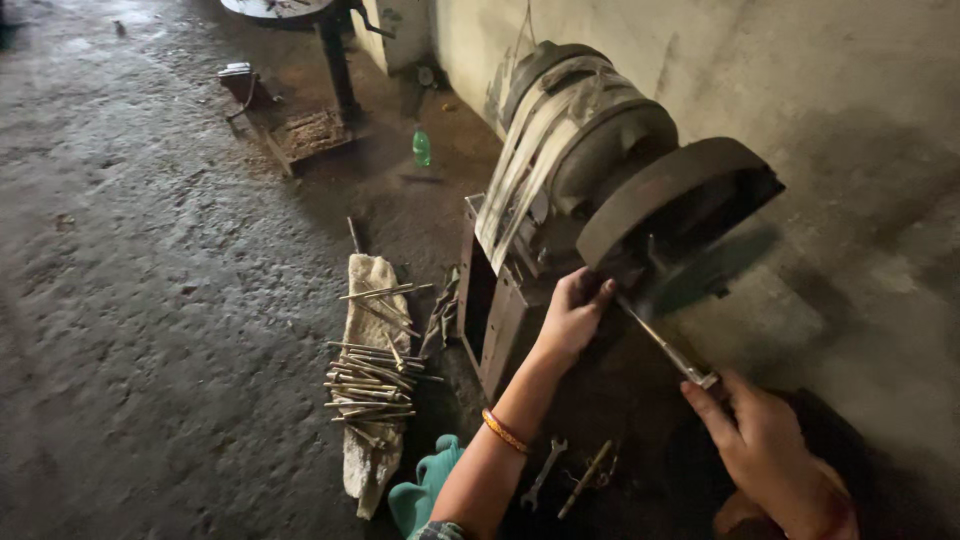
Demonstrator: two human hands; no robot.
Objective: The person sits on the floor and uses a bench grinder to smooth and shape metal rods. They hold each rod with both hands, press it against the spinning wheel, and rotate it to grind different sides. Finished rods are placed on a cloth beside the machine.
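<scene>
A thin metal rod (663, 345) lies slanted against the edge of the dark grinding wheel (700, 275) of a belt-driven grinder (590, 170). My left hand (573, 315) grips the rod's upper end right next to the wheel. My right hand (765, 440) holds the lower end between thumb and fingers. An orange bangle (505, 430) sits on my left wrist.
A pile of several metal rods (372, 385) rests on a pale cloth (372, 300) on the floor to the left. A wrench (543, 473) and another small tool (585, 480) lie below the grinder. A green bottle (421, 147) stands by the wall, with a metal stand (335, 60) behind.
</scene>
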